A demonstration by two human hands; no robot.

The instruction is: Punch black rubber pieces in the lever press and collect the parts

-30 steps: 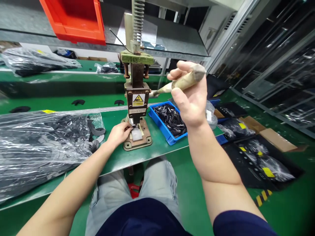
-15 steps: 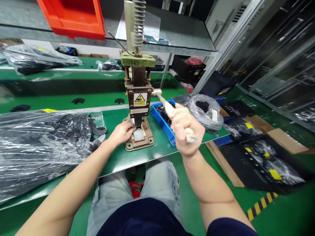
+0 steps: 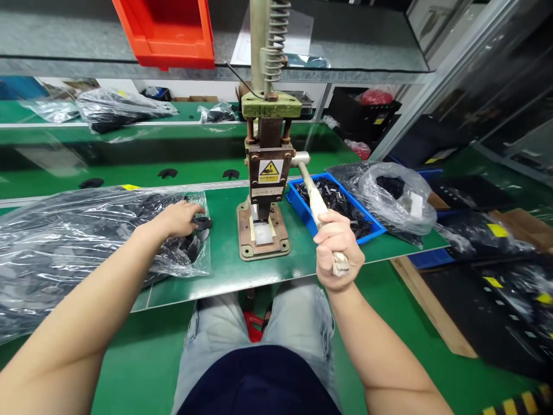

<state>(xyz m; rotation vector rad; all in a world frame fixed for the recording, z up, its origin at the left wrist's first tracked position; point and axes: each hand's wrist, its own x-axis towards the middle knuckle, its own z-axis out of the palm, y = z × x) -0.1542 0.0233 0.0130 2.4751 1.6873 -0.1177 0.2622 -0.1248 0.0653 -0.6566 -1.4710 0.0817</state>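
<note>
Green workbench [image 3: 224, 271] is stretching across the view, with a clear plastic bag [image 3: 86, 236] lying on its left. Right of the bag, a metal press [image 3: 270, 152] is standing upright, and a blue tray [image 3: 303, 214] is sitting just beside it. The press's lever [image 3: 315, 195] is angling down into the right hand [image 3: 339, 248], which is closing firmly around it. The left hand [image 3: 178, 219], fingers partly bent, is hanging over the bag's right end, touching or nearly touching dark curved pieces [image 3: 203, 222]; whether it is holding one, I cannot tell.
</note>
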